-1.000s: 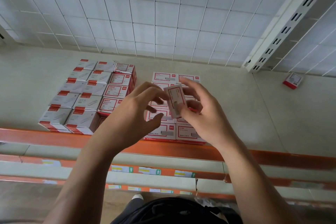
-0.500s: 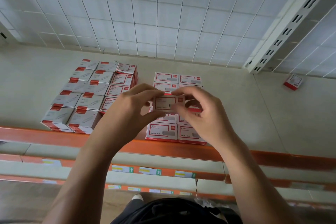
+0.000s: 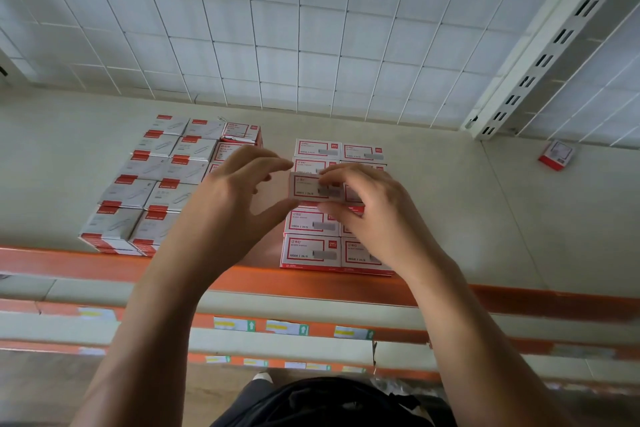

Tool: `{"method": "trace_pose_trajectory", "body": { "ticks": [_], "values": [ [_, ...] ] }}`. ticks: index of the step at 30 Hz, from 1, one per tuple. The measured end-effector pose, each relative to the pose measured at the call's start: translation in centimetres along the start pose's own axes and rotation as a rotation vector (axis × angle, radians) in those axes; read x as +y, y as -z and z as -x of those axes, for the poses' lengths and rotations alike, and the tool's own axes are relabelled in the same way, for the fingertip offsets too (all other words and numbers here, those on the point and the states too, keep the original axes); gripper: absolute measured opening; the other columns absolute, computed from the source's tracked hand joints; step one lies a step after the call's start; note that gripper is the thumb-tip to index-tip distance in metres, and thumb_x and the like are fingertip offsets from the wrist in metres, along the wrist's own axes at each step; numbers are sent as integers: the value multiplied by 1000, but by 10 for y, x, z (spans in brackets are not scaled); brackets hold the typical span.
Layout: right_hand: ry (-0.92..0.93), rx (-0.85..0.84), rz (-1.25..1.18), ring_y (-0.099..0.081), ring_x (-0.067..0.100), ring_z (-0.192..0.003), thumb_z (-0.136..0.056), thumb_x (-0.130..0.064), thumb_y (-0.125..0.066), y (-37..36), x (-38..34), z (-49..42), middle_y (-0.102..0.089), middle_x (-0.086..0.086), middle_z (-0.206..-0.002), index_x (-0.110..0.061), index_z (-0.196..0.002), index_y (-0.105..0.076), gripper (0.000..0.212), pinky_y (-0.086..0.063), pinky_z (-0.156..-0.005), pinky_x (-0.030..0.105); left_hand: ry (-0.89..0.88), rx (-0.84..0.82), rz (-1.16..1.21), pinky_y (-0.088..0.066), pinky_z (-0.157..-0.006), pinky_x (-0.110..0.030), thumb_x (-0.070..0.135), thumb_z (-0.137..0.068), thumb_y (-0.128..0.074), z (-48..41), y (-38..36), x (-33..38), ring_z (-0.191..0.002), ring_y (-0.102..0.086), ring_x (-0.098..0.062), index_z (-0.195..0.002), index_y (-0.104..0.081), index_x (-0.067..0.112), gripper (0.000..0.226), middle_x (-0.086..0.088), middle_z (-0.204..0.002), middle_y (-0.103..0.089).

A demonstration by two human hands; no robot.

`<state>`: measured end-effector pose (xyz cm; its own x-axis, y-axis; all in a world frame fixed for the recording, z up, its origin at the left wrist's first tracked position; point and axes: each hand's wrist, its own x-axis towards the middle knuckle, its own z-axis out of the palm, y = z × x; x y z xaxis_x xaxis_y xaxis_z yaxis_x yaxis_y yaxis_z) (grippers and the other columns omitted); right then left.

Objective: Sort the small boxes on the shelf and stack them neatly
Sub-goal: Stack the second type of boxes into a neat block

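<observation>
At a warehouse shelf with an orange front rail, a person holds one small box over a block of matching boxes. The right hand pinches the box, with fingertips on its far edge and the thumb under its near edge. The box lies level, with its red-framed label up and its long side running left to right. It hangs above the middle rows of the block, which stands two columns wide at the front of the shelf, against the rail.

The left hand is arched at the box's left end, with the forefinger just above the far corner and the thumb just below the near one. It cannot be told whether those tips grip the box or only bracket it.

To the left, apart from the first block, a second group of boxes sits in tidy rows. Their white tops carry a red band and a drawing of a paper clip. A column of red-framed boxes stands against that group's right side, partly hidden by the left hand.

Well off to the right, a lone box lies near the back of the shelf, just in front of a white slotted upright. A white wire grid forms the back wall. Below the rail, yellow and green labels mark the edge of a lower shelf.
</observation>
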<state>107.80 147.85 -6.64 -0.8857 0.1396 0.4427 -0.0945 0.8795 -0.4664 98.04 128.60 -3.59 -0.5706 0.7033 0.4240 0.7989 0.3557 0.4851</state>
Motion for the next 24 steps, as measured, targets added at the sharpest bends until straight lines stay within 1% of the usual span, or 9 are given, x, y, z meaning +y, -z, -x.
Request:
{"method": "trace_pose_trajectory", "body": {
  "ticks": [3,7,9,11,12,16,18,20,24],
  "values": [
    [-12,-1,32,-60,15,-115,-81,-22,-78,-8,5,1,-69,-6,-116,-18,-105,-68,26,-43,-99,34,11,-3,-25,-51,-72,-23,26,-79,-75,1,-1,-2,-89,-60,-16,-115,-67,9,41,-8,-114,-63],
    [-14,-1,91,-56,15,-118,-81,-27,-76,-12,6,2,-68,-9,-117,-20,-104,-69,24,-38,-99,34,-1,-19,-19,-56,-77,-32,27,-81,-73,2,-3,-3,-93,-63,-17,-113,-68,11,36,-4,-114,-63],
    [-37,-30,63,-53,14,-121,-83,-32,-71,-9,7,2,-66,-9,-121,-21,-105,-69,25,-39,-103,36,-7,-39,-31,-55,-77,-28,29,-83,-70,2,-6,-3,-93,-62,-16,-113,-68,11,36,-3,-114,-63],
    [-69,-51,28,-51,15,-125,-85,-39,-65,-2,8,2,-63,-6,-127,-20,-109,-70,31,-40,-106,40,-10,-63,-50,-51,-78,-23,29,-83,-71,-1,-10,-2,-94,-62,-16,-113,-69,11,35,-3,-114,-64],
    [-87,-54,24,-50,15,-127,-86,-42,-62,3,10,3,-62,-4,-130,-19,-111,-69,34,-41,-107,42,-12,-74,-64,-50,-79,-23,28,-83,-72,-2,-13,-2,-96,-63,-17,-113,-69,11,35,-3,-115,-64],
    [-170,-73,37,-46,15,-134,-87,-42,-59,20,20,17,-55,-2,-140,-16,-122,-65,44,-42,-109,47,3,-132,-132,-56,-86,-43,30,-82,-73,-8,-23,-2,-106,-62,-24,-119,-66,12,42,-4,-123,-62],
    [-189,-100,40,-42,15,-138,-86,-40,-57,24,24,23,-52,-1,-144,-15,-128,-63,48,-40,-111,47,17,-164,-158,-54,-88,-45,30,-81,-74,-10,-27,0,-109,-61,-26,-121,-66,11,44,-5,-125,-62],
    [-180,-110,30,-39,13,-141,-86,-37,-57,24,27,25,-51,0,-145,-14,-130,-62,50,-37,-114,42,16,-187,-174,-52,-90,-47,28,-82,-73,-13,-30,0,-112,-60,-27,-121,-67,11,43,-5,-128,-61],
    [-192,-118,-7,-39,13,-140,-87,-35,-58,22,28,25,-51,0,-145,-15,-131,-62,49,-36,-115,40,18,-198,-166,-50,-96,-48,24,-86,-69,-18,-32,-2,-119,-58,-27,-120,-67,14,37,-4,-136,-57]
  ]
}}
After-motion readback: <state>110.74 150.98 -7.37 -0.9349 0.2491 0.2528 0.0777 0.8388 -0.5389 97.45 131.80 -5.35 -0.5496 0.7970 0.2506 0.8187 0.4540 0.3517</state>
